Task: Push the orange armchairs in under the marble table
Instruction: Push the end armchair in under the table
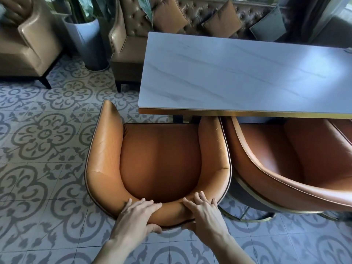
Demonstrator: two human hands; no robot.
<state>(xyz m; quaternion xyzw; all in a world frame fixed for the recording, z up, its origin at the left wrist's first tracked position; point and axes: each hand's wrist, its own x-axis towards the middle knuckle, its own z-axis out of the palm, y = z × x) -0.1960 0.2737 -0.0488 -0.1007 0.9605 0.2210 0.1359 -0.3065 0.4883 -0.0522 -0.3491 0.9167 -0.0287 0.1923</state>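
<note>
Orange armchair (160, 161), the nearer of two, is seen in the lower centre of the frame, standing on the patterned tile floor (43, 141). Its backrest is turned toward the camera and its open front toward the marble bench (238, 73), which fills the upper right of the frame. Only the tip of the arm on the right of the picture reaches under the bench's gold-trimmed near edge; the seat is left out in the open, and the arm on the left of the picture lies clear of the bench corner.

The curved top of the backrest is gripped by both hands. The left hand (137, 216) is laid over the padded rim with the fingers spread on top and the thumb curled beneath the outer edge, so its grip is closed on the chair. The right hand (202, 210) is placed just beside it, fingers draped over the rim and thumb tucked under, its grip likewise closed on the chair.

A second orange armchair (285, 164) is seen at the right of the frame, touching or nearly touching the first along their sides, its front partly hidden beneath the bench edge.

Along the upper edge, a tufted brown sofa (133, 25) with cushions (221, 20) is set behind the bench, with a grey planter (85, 39) at the upper left.
</note>
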